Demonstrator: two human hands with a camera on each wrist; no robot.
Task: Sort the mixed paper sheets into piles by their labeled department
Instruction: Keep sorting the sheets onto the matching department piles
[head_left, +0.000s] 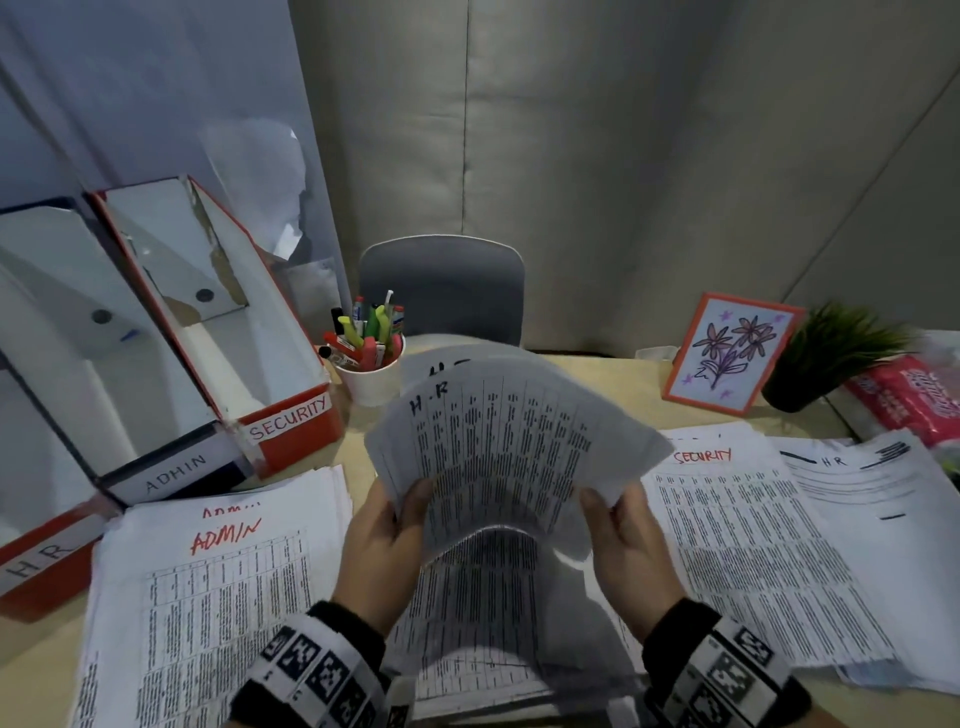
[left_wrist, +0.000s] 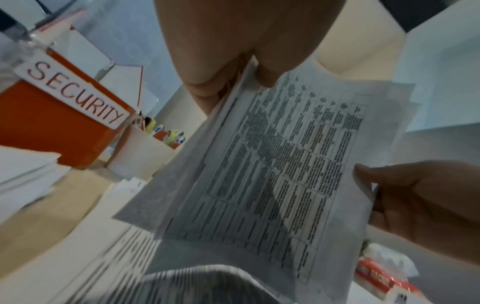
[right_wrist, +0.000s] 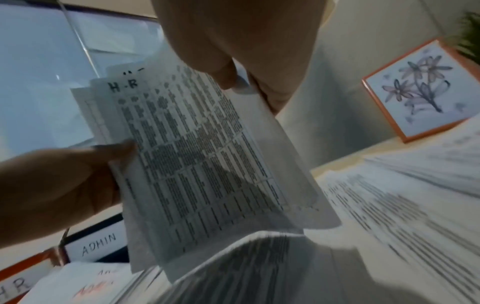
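Left hand (head_left: 382, 540) and right hand (head_left: 631, 545) each pinch a side edge of the raised, fanned H-R sheets (head_left: 498, 447), above the desk (head_left: 597, 379).

Between the left hand (head_left: 382, 540) and right hand (head_left: 631, 545), the held sheets (head_left: 498, 457) are white with dense black table print and a black "H-R". Left of the hands, the ADMIN pile (head_left: 218, 587) carries red lettering; right, the SECURITY pile (head_left: 748, 545) too. Beyond the left hand, the SECURITY box (head_left: 291, 431) is orange-red with a white label.
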